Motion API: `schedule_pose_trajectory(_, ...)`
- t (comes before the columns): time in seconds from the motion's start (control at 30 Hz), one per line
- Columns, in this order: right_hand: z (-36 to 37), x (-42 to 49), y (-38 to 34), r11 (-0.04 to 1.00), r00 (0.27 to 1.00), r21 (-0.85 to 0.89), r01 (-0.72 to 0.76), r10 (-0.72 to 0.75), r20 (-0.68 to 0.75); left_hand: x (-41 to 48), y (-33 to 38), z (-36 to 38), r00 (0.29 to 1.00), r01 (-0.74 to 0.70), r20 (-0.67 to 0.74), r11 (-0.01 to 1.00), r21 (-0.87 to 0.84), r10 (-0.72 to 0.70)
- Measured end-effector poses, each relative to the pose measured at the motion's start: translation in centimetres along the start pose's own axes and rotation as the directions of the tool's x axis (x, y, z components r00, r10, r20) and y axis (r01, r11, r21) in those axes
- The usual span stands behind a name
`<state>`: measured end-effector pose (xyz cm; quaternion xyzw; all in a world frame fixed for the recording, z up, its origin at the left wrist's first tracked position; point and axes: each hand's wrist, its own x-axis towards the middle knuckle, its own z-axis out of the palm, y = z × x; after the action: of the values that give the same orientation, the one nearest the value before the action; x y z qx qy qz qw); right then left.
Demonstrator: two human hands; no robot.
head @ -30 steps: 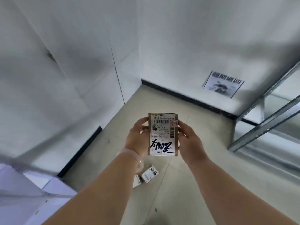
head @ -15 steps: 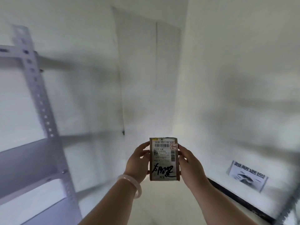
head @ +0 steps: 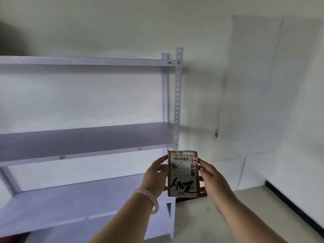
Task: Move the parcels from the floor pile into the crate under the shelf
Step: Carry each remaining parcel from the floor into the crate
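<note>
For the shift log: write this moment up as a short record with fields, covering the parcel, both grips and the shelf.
parcel: small brown box, held upright, printed label with black scrawl facing the camera
left grip: fingers curled on the parcel's left edge; pale bracelet on the wrist
right grip: fingers curled on the parcel's right edge
shelf: white metal rack against the wall, behind and left of the parcel
crate: not in view
floor: pale, right of the rack
</note>
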<state>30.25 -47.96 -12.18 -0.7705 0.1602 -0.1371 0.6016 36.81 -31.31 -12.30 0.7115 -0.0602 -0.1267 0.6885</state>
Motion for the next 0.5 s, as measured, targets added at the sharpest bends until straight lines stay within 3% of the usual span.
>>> schedule_pose_trajectory(0.2, 10.1, -2.9, -3.5, 0.997, 0.971, 0.036, 0.065, -0.072, 0.229, -4.6, 0.5, -11.2, 0.985, -0.023, -0.169, 1.0, -0.021, 0.02)
schedule_pose_trajectory(0.5, 29.7, -10.4, -10.0, 0.981, 0.899, 0.096, 0.167, -0.191, 0.395, -12.9, 1.5, -31.5, 0.909, -0.04, -0.415, 0.999, -0.027, 0.025)
